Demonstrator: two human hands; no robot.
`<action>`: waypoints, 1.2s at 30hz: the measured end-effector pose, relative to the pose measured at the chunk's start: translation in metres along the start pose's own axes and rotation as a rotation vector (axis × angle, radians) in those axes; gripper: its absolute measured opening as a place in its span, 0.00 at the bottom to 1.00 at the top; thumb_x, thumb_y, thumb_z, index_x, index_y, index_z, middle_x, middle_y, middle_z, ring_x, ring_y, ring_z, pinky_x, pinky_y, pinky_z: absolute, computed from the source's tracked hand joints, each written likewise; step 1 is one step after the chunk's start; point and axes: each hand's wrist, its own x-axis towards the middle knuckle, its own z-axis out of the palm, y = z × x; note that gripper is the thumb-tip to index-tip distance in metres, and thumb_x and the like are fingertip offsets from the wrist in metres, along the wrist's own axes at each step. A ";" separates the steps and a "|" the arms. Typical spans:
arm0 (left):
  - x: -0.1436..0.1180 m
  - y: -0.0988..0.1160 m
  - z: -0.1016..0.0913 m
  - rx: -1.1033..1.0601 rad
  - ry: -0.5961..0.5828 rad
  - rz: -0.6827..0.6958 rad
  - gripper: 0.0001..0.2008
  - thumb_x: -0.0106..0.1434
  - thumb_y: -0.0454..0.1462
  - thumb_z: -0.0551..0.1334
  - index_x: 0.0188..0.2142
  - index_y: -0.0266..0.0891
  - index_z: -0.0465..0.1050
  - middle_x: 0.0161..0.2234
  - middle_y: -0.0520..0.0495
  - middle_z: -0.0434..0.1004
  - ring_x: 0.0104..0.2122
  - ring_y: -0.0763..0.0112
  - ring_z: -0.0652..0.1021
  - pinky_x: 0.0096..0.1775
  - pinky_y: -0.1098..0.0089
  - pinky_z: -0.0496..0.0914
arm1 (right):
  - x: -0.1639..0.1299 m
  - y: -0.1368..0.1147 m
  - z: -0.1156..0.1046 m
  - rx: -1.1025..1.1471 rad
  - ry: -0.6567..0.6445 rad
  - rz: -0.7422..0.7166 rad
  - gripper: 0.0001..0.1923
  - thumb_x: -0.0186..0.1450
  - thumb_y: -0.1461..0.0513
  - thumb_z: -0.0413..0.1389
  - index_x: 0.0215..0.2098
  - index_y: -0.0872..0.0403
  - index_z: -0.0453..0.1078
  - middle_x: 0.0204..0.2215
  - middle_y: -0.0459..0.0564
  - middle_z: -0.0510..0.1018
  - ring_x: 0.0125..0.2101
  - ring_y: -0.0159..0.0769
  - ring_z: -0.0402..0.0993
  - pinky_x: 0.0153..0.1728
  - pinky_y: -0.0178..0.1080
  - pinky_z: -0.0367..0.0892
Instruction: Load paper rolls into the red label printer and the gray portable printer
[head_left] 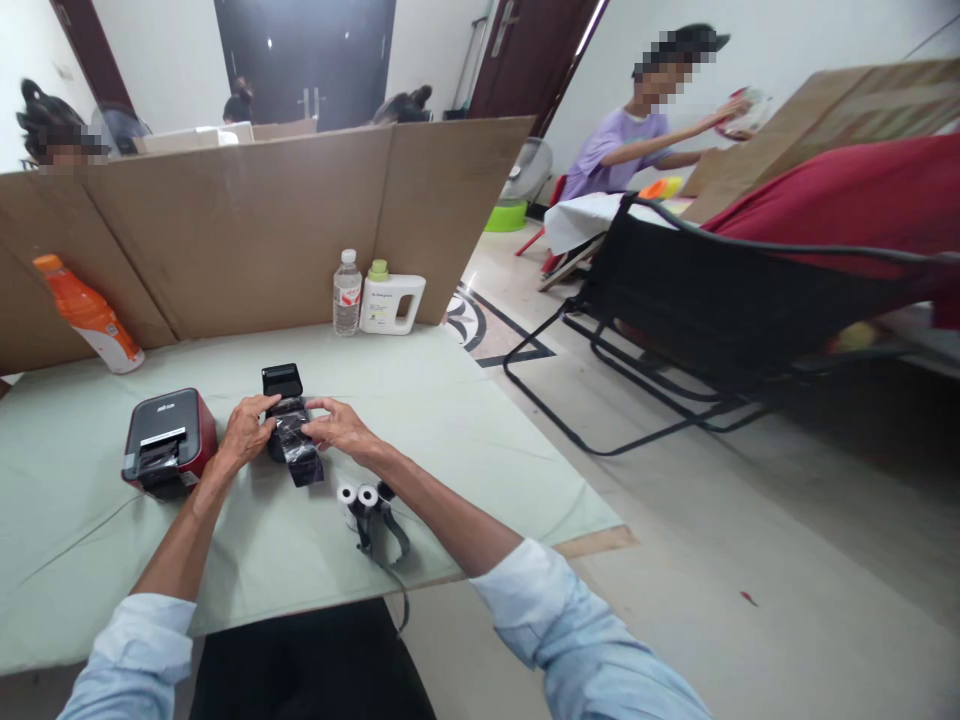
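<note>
My left hand (246,430) and right hand (343,430) touch the glossy black strip (300,455) at 10 and 2 o'clock, grip unclear; uneven tension could crease it.

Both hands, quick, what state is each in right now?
Left hand: partly curled at the black device; grip cannot be told.
Right hand: partly curled at the shiny dark strip; grip unclear.

No lettering legible. Pale logo on lid of red-and-black printer (180,425): too small to read. Dark print on white handled jug (384,312): blurred. Red-and-white label (347,297) on clear water bottle (346,270), dark square on orange bottle (82,308): neither decipherable.
</note>
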 end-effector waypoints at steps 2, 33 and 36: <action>0.004 0.001 -0.001 0.030 -0.021 -0.009 0.26 0.58 0.28 0.61 0.55 0.43 0.81 0.52 0.43 0.83 0.52 0.58 0.80 0.59 0.55 0.73 | -0.004 0.004 -0.001 0.017 -0.061 -0.001 0.23 0.55 0.61 0.71 0.46 0.55 0.73 0.24 0.43 0.80 0.22 0.30 0.74 0.23 0.30 0.68; 0.023 0.011 -0.007 0.087 -0.180 -0.039 0.17 0.63 0.39 0.62 0.48 0.43 0.85 0.49 0.44 0.85 0.49 0.56 0.83 0.56 0.60 0.73 | -0.010 -0.004 0.003 0.018 -0.098 0.059 0.10 0.50 0.63 0.71 0.30 0.57 0.79 0.23 0.45 0.79 0.24 0.28 0.73 0.26 0.31 0.70; 0.025 0.013 0.000 0.111 -0.160 -0.088 0.13 0.62 0.40 0.65 0.44 0.44 0.85 0.46 0.43 0.86 0.47 0.55 0.83 0.53 0.59 0.74 | -0.010 -0.005 0.004 0.006 -0.118 0.043 0.11 0.51 0.62 0.72 0.30 0.57 0.79 0.24 0.45 0.80 0.25 0.30 0.75 0.27 0.31 0.70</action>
